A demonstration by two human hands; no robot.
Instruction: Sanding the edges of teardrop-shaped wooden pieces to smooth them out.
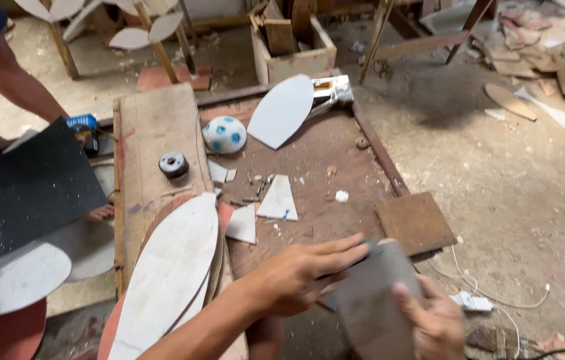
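Nearest the head camera, a grey-brown rectangular sheet [372, 300] is held between two bare hands at the bottom edge of the view. Its long axis runs from the lower right, close to the camera, up and slightly left toward the workbench [336, 153], with its far short edge pointing away from the person. The left hand [299, 277] is stretched in from the lower left, forearm angled upward, fingers extended flat and pressed along the sheet's upper left edge. The right hand [436, 323] is seen from the back at the sheet's lower right side, thumb laid on the surface and fingers curled around the edge, gripping it.

Left of the left forearm, long white leaf-shaped boards [169, 273] are stacked lengthwise. Beyond the fingertips, small white triangular offcuts [277, 199] are scattered on the bench, with a blue-and-white ball [224, 135] and a large white pointed panel [282, 110] farther off. Just beyond the right hand, a square brown board [416, 222] is lying. Another person's arm [2, 80] is seen far left.
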